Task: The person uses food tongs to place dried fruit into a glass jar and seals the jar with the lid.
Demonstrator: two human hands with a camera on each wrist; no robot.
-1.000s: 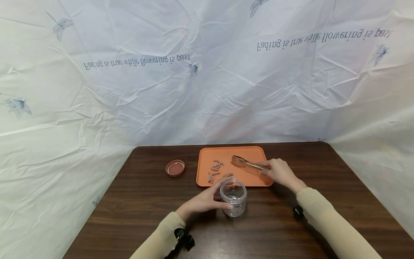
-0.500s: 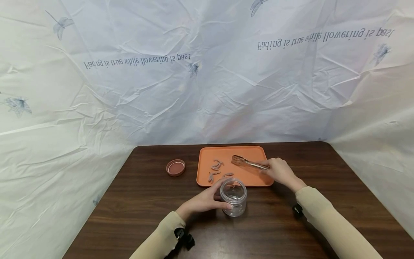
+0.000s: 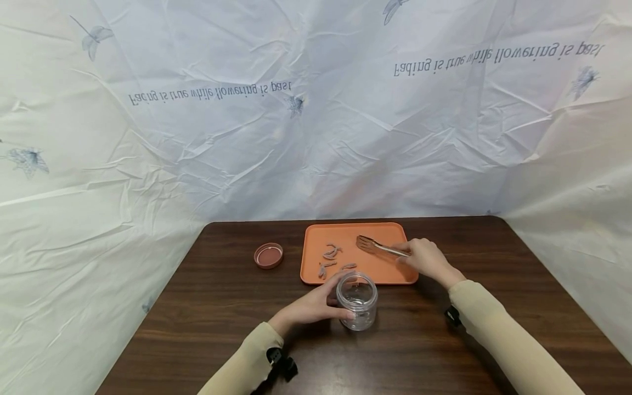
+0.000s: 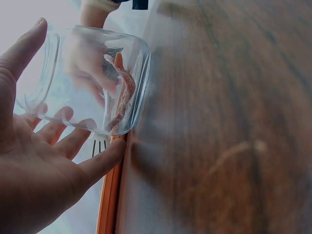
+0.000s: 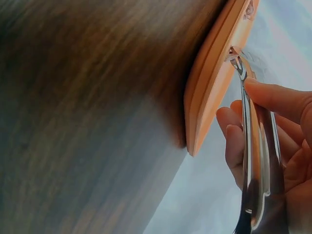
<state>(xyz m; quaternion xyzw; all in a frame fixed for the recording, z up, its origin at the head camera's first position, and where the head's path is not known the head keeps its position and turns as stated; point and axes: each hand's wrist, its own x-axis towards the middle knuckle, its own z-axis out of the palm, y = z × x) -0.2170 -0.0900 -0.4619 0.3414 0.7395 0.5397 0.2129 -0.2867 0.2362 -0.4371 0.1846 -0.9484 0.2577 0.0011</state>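
Observation:
My left hand [image 3: 316, 303] holds a clear, open-topped jar [image 3: 363, 317] from its left side, standing on the table before the tray. In the left wrist view the thumb and fingers lie on opposite sides of the jar [image 4: 58, 83]; a reddish-brown strip [image 4: 127, 92] shows through the wall near its base. My right hand [image 3: 427, 262] grips metal tongs [image 3: 390, 250] by the handle, their slotted end over the orange tray [image 3: 316, 233]. In the right wrist view the thumb lies along the tongs [image 5: 247, 146]. Several curved brownish strips [image 3: 332, 252] lie on the tray's left half.
A reddish-brown round lid [image 3: 269, 257] lies inner side up to the left of the tray. All stands on a dark wood table [image 3: 222, 296]. A white printed sheet [image 3: 316, 137] rises behind the table's back edge and along both sides.
The tongs' slotted end has shifted slightly right and away over the tray, and the right hand has moved a little with it. The left hand and jar stay put.

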